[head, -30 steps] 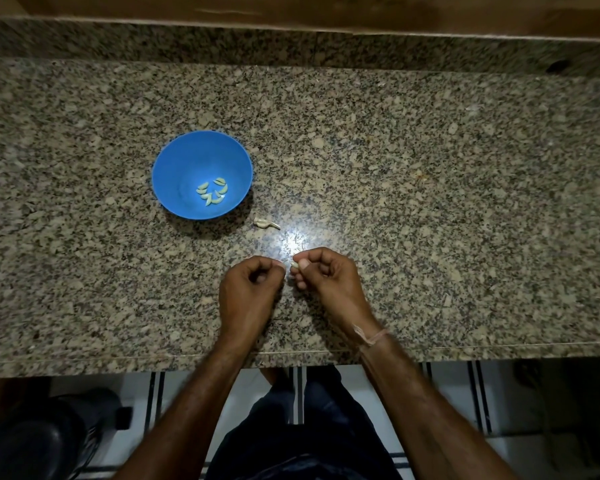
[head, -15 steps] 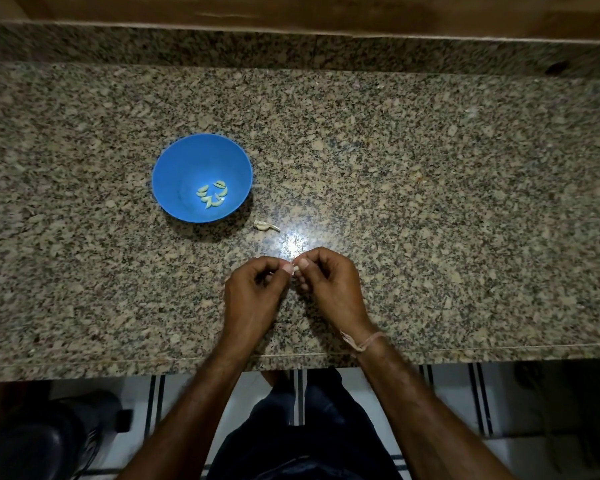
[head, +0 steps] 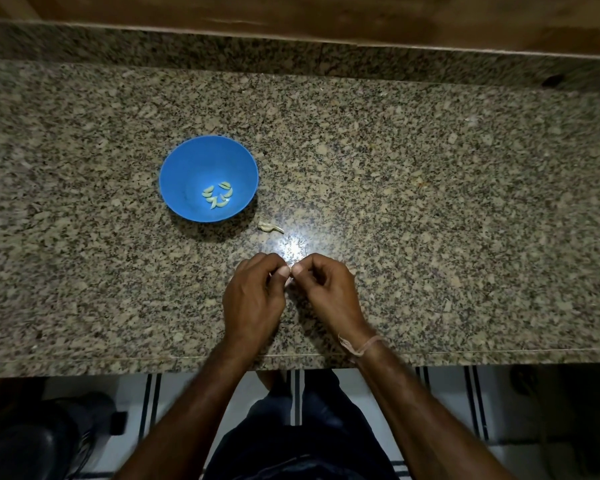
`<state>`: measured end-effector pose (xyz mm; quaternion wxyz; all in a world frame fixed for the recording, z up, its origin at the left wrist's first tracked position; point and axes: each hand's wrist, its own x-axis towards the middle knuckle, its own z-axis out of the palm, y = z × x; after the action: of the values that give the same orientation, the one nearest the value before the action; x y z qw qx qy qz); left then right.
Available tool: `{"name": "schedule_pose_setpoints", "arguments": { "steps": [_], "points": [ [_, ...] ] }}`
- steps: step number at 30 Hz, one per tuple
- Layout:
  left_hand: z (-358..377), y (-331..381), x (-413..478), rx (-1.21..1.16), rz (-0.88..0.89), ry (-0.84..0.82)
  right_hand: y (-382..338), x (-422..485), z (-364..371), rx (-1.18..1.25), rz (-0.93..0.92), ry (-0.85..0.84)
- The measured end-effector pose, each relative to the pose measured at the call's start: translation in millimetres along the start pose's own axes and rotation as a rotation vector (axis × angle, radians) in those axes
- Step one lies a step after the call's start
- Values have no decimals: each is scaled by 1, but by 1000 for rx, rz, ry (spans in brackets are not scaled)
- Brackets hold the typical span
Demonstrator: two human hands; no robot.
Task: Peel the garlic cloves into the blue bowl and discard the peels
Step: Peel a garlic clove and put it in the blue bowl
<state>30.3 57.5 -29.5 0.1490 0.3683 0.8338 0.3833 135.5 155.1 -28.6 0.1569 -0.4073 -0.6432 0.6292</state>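
Two hands meet near the bowl point(head: 187, 168), toward its lower right: left hand point(head: 253, 299) and right hand point(head: 326, 292) pinch one small clove point(head: 290, 278) between curled fingers point(head: 284, 271). A thumbnail should split the skin, gently, without crushing. A second ago the hands stood slightly apart; the peeled cloves point(head: 218, 196) in the bowl and the scrap point(head: 270, 227) beside it lie unchanged.

Bowl point(head: 187, 174) is showing plain bright blue; cloves point(head: 219, 196) inside, pale yellow-green. Counter point(head: 430, 202) is showing beige-grey-black speckle. Wrist thread point(head: 368, 346) is showing pale pink. Floor point(head: 444, 396) is showing white with dark stripes.
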Motion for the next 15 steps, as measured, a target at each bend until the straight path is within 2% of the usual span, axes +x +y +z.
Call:
{"name": "schedule_pose_setpoints", "arguments": {
  "steps": [2,3,5,7,9,12,15],
  "points": [
    [0,-3,0,48,28,-31,-2,-1,1,-7,-14,-18],
    [1,-3,-1,-8,2,-55,-2,-2,1,-32,-30,-24],
    [3,0,-3,-258,-169,-111,-5,-1,3,-105,-95,-34],
    [0,6,-2,-574,-417,-181,-7,0,5,-215,-198,-33],
    [-4,8,0,-758,-581,-230,-7,1,7,-298,-268,-22],
    [-11,11,2,-725,-533,-259,-6,1,10,-251,-175,-19],
    [-11,5,3,-598,-390,-262,-13,-1,13,-65,71,-41]
  ]
}}
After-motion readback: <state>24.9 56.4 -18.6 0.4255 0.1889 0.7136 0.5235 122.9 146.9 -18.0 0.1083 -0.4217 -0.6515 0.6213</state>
